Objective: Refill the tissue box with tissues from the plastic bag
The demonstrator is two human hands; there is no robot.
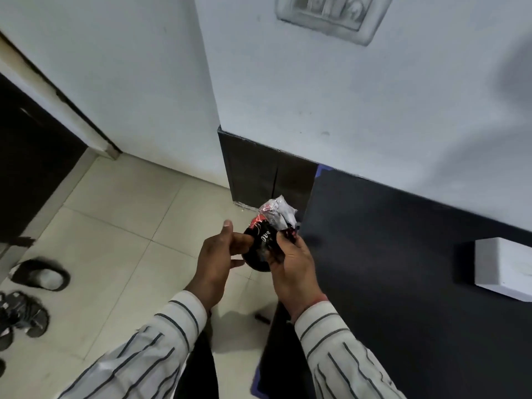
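while both hands grip it, bag (crumpled).

Only readable text: white script letters "ove" are showing on the black face of the bag, sitting at about 12 o'clock of the dark round part. The start of the word is curving out of sight. Red and white marks at the bag's crumpled top, toward 1 o'clock, are too blurred to read.
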